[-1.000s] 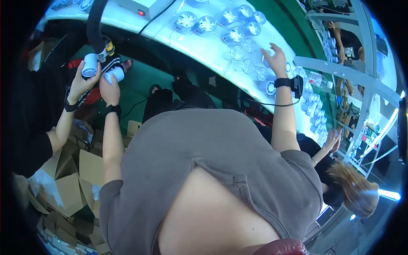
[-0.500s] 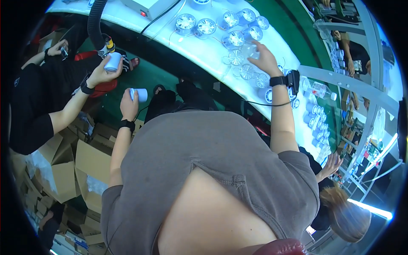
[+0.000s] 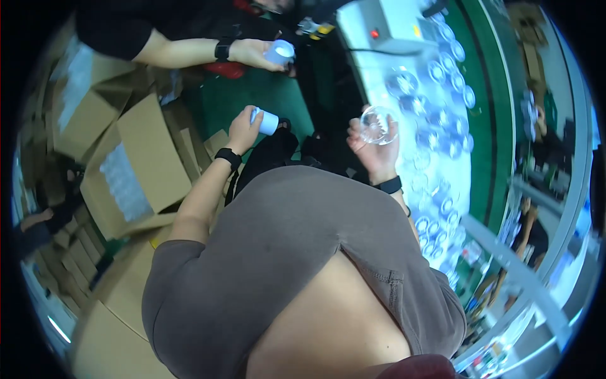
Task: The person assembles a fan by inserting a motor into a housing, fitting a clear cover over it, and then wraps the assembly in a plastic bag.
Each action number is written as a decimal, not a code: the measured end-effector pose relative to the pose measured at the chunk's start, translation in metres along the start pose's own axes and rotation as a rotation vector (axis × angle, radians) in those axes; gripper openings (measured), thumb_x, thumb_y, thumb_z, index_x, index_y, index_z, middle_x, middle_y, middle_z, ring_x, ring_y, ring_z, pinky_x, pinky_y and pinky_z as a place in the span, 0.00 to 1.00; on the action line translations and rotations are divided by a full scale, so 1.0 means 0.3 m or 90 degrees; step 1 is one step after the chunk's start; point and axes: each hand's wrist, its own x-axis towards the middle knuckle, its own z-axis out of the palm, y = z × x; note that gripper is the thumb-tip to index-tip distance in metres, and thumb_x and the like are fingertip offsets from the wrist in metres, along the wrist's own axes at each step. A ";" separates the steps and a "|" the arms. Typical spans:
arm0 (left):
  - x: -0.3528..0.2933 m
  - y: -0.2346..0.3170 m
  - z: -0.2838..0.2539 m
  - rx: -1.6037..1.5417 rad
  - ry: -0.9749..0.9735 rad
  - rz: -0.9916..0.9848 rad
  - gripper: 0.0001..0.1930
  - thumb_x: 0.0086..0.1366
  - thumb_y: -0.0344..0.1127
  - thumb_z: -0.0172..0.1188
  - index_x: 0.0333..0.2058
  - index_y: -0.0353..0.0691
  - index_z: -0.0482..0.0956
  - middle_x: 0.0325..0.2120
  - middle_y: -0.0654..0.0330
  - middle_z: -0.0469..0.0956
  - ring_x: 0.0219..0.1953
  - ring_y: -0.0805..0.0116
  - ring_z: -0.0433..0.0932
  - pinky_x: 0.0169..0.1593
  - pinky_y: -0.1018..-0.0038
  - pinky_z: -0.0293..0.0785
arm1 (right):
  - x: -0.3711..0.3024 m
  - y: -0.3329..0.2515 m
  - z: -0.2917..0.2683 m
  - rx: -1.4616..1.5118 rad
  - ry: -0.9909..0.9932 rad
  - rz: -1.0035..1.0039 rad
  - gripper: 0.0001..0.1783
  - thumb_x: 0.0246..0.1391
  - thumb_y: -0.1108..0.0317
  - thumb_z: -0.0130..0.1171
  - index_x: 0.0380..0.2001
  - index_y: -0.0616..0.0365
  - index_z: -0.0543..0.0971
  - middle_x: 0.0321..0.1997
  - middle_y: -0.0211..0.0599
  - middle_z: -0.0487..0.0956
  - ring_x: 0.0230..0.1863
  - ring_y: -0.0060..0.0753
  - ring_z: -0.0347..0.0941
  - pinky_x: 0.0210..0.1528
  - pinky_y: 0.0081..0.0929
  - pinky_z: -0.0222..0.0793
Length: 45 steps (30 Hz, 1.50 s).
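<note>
1. Left hand [image 3: 243,131] and right hand [image 3: 377,155] are both occupied, the first left of the white table [image 3: 371,74], the second at its left edge.
2. Farthest left of the table, an open carton [image 3: 158,142] holds whitish, see-through packing [image 3: 125,180]; a second open carton [image 3: 101,117] beside it has similar wrap.
3. Nearer the table, yet apart from it, the left hand's thumb and fingers grasp a pale-blue cylinder [image 3: 269,123], which juts from the hand on the table's side; its inside is hidden.
4. Also left of the table, a co-worker's hand [image 3: 252,53] holds another pale cylinder [image 3: 280,52].
5. Beside the table's left edge, the right hand's fingers curl about a clear round piece [image 3: 379,125] lying over them; a jagged pale shape shows within it.
6. On the table stand clear round pieces and bluish cylinders, plus a grey box [image 3: 404,38] with a red button.
</note>
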 end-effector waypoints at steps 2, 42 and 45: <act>-0.059 -0.022 -0.035 -0.052 0.041 -0.035 0.19 0.58 0.46 0.44 0.37 0.34 0.68 0.31 0.45 0.72 0.33 0.48 0.71 0.36 0.64 0.66 | 0.065 0.064 0.004 -0.065 0.292 0.049 0.23 0.50 0.51 0.40 0.45 0.52 0.65 0.39 0.49 0.69 0.39 0.47 0.67 0.31 0.33 0.67; -0.261 -0.093 -0.106 -0.210 0.245 -0.248 0.19 0.59 0.47 0.43 0.32 0.35 0.69 0.22 0.49 0.72 0.24 0.57 0.72 0.28 0.68 0.65 | 0.750 0.119 -0.257 -0.029 0.413 -0.022 0.21 0.51 0.57 0.37 0.44 0.59 0.60 0.42 0.49 0.66 0.37 0.49 0.67 0.35 0.34 0.69; -0.272 -0.124 -0.140 -0.441 0.201 -0.411 0.18 0.59 0.48 0.42 0.33 0.37 0.69 0.20 0.54 0.71 0.21 0.63 0.69 0.25 0.72 0.65 | 0.768 0.144 -0.263 0.084 0.269 -0.048 0.21 0.50 0.55 0.38 0.40 0.61 0.62 0.38 0.50 0.68 0.33 0.47 0.68 0.33 0.35 0.69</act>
